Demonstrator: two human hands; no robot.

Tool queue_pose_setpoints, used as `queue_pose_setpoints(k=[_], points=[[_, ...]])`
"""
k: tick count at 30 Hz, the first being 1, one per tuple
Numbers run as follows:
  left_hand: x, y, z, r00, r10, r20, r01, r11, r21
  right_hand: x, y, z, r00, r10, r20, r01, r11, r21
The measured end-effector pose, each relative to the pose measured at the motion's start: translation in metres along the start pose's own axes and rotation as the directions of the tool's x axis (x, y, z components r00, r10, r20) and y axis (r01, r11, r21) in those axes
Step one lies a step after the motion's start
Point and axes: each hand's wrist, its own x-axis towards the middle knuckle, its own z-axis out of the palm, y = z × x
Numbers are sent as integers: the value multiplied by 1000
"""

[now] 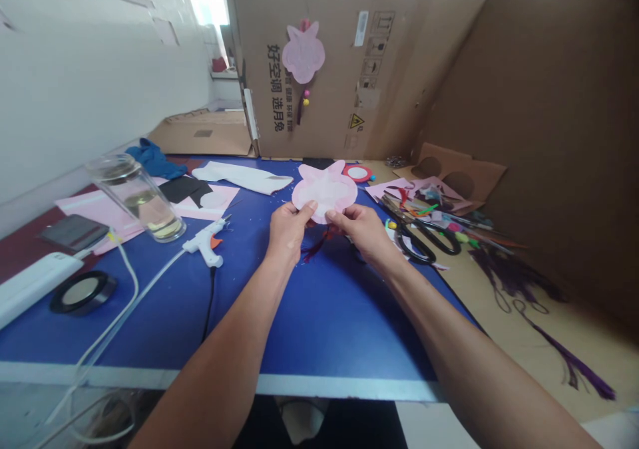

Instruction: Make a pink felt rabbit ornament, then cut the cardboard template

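Pinches pink scalloped paper cutout [325, 188], 2 pts at far edge, in nearly closed L hand [288, 235] & R hand [365, 233], over tabletop [344, 329]. Can't see fingertips behind or top of stringy tassel [315, 247].

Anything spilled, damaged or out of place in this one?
Nothing looks spilled or broken; the pink cutout in the left hand and right hand looks intact. Just untidiness: scissors lie among jumbled scraps at right. The glass at left seems to lean, possibly lens distortion.
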Motion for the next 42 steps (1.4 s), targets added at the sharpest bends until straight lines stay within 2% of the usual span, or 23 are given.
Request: queue_pose_setpoints(k=[7, 15, 25, 30, 33, 37, 42], points=[[2, -3, -1, 999, 22, -25, -21, 999, 26, -1, 0, 1, 999, -13, 52, 13, 1000, -6], [-2, -5, 1, 998, -25, 52, 23, 999, 31, 2, 1, 0, 999, 2, -39, -1, 1000, 21], [5, -7, -3, 998, 61, -1, -60, 994, 87, 3, 2, -1, 999, -36, -7, 37, 999, 25], [4, -6, -3, 997, 70, 28, -72, 995, 76, 2, 0, -3, 1000, -28, 11, 27, 998, 54], [3, -5, -2, 997, 70, 28, -72, 995, 64, 3, 1, -3, 999, -15, -31, 18, 994, 108], [1, -3, 0, 998, 45, 40, -47, 998, 50, 4, 2, -4, 990, -63, -127, 79, 989, 125], [0, -2, 1, 998, 38, 47, -41, 998, 57, 5, -1, -6, 989, -73, -128, 82, 994, 69]])
